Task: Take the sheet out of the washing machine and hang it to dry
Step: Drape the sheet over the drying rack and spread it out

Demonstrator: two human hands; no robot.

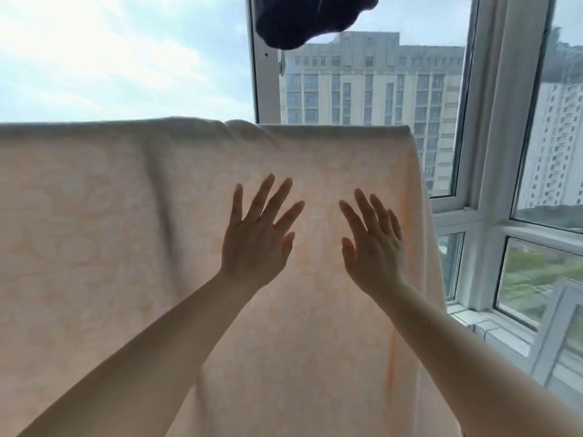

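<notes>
Forearms: your two bare forearms rise from the lower corners toward the middle of the view, both lifted toward the cloth.
Left hand (255, 239): raised with the back toward you, fingers (264, 192) straight and spread apart, holding nothing. Whether the palm touches the cloth cannot be told.
Right hand (372, 244): raised beside it, fingers straight and slightly apart, likewise gripping nothing; contact with the cloth is uncertain.
Sheet (110, 247): pale peach fabric, already out of the machine and draped over a line or rail hidden beneath its top fold. It hangs broad and lit from behind, covering most of the view.
Creases: one long fold runs down left of your hands, and the top edge bunches into a small hump near the middle.
Reason for posture: flat, open palms suit smoothing or pressing damp cloth so that it dries evenly; that is a judgement.
Stage: hanging looks essentially done, with only flattening left.
Dark garment (310, 17): hangs above, clear of the sheet.
Window frame (504, 152): stands behind and to the right, with tall buildings (362, 83) beyond.
Risk: tugging unevenly could slide the sheet off its support.
</notes>
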